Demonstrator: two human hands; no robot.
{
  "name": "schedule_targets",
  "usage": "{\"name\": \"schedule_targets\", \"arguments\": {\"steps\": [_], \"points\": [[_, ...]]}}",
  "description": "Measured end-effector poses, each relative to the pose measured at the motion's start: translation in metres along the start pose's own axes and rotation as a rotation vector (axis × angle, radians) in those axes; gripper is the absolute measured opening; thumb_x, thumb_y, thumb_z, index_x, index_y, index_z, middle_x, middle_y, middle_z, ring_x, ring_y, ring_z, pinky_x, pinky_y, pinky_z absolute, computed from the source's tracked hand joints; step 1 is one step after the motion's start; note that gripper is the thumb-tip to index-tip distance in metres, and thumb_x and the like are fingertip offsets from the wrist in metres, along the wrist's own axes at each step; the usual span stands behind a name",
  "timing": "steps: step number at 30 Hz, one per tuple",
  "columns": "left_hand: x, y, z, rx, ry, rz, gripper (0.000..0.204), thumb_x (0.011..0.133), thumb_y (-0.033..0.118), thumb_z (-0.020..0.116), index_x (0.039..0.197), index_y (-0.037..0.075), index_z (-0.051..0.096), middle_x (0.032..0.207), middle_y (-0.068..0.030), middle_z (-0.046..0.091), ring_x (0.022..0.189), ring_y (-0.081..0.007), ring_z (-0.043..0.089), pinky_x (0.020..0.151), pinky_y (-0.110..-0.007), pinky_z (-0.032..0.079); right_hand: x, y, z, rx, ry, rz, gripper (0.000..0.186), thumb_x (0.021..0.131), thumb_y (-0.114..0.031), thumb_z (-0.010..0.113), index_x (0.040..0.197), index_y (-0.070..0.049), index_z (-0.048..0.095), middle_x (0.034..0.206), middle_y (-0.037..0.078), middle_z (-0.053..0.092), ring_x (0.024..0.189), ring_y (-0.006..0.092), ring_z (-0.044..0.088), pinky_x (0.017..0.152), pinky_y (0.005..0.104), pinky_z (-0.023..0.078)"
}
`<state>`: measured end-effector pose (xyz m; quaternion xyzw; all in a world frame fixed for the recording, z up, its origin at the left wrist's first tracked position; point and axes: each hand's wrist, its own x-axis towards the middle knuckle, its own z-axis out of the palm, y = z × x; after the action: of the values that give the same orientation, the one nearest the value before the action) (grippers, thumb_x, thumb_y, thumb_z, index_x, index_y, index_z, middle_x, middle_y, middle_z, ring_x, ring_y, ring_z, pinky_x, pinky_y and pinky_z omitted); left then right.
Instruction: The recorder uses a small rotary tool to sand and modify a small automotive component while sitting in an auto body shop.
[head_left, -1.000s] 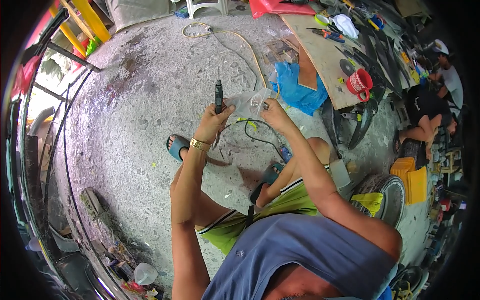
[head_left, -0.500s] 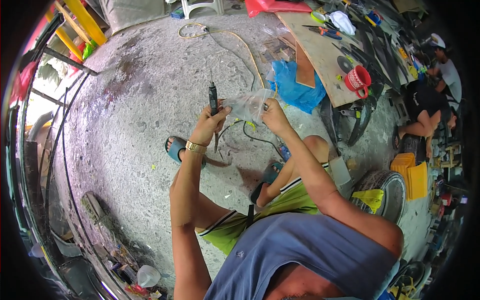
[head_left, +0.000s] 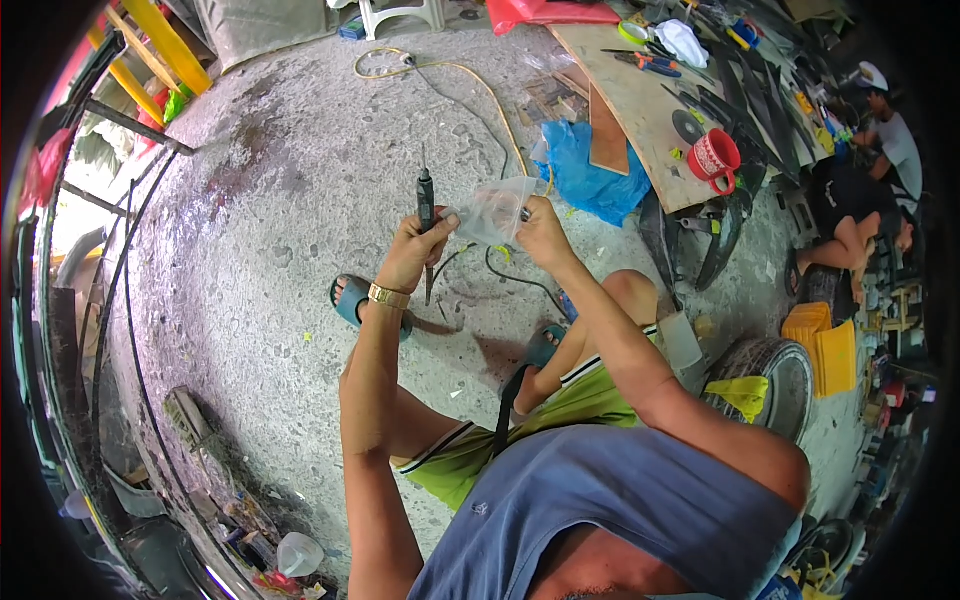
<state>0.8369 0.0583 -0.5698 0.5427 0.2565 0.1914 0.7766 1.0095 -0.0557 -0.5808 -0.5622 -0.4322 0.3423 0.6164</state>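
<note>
My left hand (head_left: 408, 250) is closed around a slim black-handled tool (head_left: 426, 195) with a thin metal shaft pointing away from me. A dark tapered end sticks out below that hand. Between the left thumb and fingers, the near side of a small clear plastic bag (head_left: 493, 212) is pinched too. My right hand (head_left: 543, 232) grips the bag's right side, and a small dark piece shows at its fingertips; I cannot make out what it is. The bag is held up above the floor between both hands, partly crumpled.
A yellow cord (head_left: 488, 92) snakes over the concrete floor (head_left: 300, 200). To the right lie a blue plastic bag (head_left: 590, 175) and a wooden board (head_left: 610, 85) bearing a red mug (head_left: 713, 160) and pliers (head_left: 655, 65). A tire (head_left: 785, 385) stands lower right. Another person (head_left: 890, 150) sits at far right.
My right hand has shifted slightly left, closer to the left hand. The plastic bag between them now looks fuller and more bunched. The black-handled tool stays in my left hand.
</note>
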Motion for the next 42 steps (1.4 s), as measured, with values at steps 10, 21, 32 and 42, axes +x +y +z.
{"name": "schedule_targets", "arguments": {"steps": [10,21,32,42], "points": [[0.002,-0.004,-0.007,-0.101,0.113,-0.002,0.014,0.089,0.017,0.062,0.077,0.013,0.056,0.051,0.0089,0.037,0.041,-0.0025,0.029,0.040,-0.021,0.021,-0.013,-0.032,0.005,-0.060,0.194,-0.013,0.013,0.082,-0.004,0.064,0.095,-0.001,0.066,0.084,0.001,0.065,0.070,0.0070,0.055,0.063,0.0234,0.044],[0.007,-0.010,-0.012,-0.323,0.086,-0.031,0.009,0.089,0.015,0.062,0.082,0.013,0.056,0.059,0.0094,0.040,0.042,-0.0030,0.029,0.040,-0.021,0.020,-0.032,-0.085,-0.018,-0.170,0.243,-0.123,0.006,0.082,-0.006,0.066,0.086,-0.007,0.063,0.099,-0.003,0.062,0.079,0.0009,0.049,0.056,0.0185,0.034],[0.003,-0.031,-0.011,-0.066,0.014,-0.127,0.015,0.087,0.022,0.064,0.092,0.008,0.060,0.054,0.0098,0.037,0.043,-0.0025,0.030,0.041,-0.021,0.022,-0.028,-0.009,-0.011,0.055,0.084,0.106,0.010,0.081,-0.004,0.063,0.079,-0.002,0.054,0.081,-0.002,0.054,0.074,0.0049,0.046,0.065,0.0218,0.039],[-0.003,-0.023,-0.010,0.123,-0.019,-0.279,0.054,0.086,0.027,0.065,0.131,0.002,0.047,0.085,0.0007,0.061,0.045,0.0008,0.029,0.039,-0.017,0.024,-0.050,0.023,-0.020,0.412,0.112,0.445,0.009,0.087,-0.008,0.057,0.079,-0.012,0.053,0.072,-0.007,0.050,0.057,0.0011,0.044,0.043,0.0180,0.031]]}}
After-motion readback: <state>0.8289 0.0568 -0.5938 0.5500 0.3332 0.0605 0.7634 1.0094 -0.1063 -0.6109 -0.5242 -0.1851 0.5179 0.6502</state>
